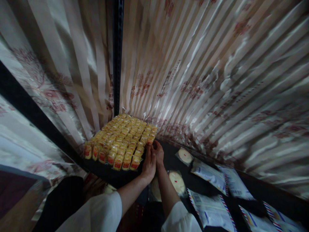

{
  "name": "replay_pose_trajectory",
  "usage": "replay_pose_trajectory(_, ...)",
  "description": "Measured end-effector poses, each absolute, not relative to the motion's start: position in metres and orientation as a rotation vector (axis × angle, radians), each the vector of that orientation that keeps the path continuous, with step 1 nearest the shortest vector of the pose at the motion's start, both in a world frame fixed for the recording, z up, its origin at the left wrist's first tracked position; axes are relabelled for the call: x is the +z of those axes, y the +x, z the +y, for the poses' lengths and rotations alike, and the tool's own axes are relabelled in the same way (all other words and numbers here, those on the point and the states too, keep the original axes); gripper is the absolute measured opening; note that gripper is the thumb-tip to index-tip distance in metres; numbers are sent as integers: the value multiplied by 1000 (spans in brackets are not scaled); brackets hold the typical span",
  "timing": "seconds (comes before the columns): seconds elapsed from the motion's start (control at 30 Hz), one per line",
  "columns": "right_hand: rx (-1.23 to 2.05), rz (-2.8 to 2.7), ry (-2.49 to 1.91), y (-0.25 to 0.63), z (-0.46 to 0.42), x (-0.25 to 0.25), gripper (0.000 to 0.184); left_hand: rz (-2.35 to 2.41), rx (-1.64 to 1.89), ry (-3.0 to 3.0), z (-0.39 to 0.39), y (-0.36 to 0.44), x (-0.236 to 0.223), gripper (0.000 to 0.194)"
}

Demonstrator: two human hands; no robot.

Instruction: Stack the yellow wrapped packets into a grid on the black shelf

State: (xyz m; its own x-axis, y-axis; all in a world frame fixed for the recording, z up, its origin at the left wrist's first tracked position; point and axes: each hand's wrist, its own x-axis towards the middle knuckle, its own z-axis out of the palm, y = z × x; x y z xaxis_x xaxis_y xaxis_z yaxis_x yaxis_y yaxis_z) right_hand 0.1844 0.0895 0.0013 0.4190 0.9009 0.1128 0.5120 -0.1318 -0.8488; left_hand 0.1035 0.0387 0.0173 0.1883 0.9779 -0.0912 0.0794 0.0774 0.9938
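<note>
Meeting at the right side of the block of yellow packets, the 2 hands reach an end packet with a red-orange face. This packet lies just beyond the fingertips, on the block's right flank, and the fingers seem to touch its near side. The left hand's fingers are straight and close together; the right hand's are bent, narrow and turned in toward the left. Whether either hand pinches the packet I cannot tell, since the fingers cover the contact.

Both forearms come from the near side of the block, in white sleeves, the left slanting in and the right steeper, their wrists nearly side by side.

The block stands on a black shelf, its 7 columns ending short of the shelf's near edge. Behind and left of it hangs a printed curtain, close to its far rows, with a black post at its far corner. Right of the block, a strip of dark shelf separates it from a round pack; beyond that, farther right, lie striped-edged packs.
</note>
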Motion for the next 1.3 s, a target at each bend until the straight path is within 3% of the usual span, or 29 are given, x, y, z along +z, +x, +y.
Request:
replay_pose_trajectory(0.53,524,-1203,-1731,185,89,-14,51,1158,1015,1183,44,105,-1,51)
replay_pose_trajectory(0.77,421,-1159,-1769,169,55,2,49,1208,1044,1305,20,96,3,47)
replay_pose_trajectory(1.1,553,-1161,-1632,94,-48,29,37,1047,1101,1641,-73,1,28,42)
replay_pose_trajectory(1.3,644,-1350,-1578,39,-111,5,28,1146,926,1474,-110,-66,-2,31)
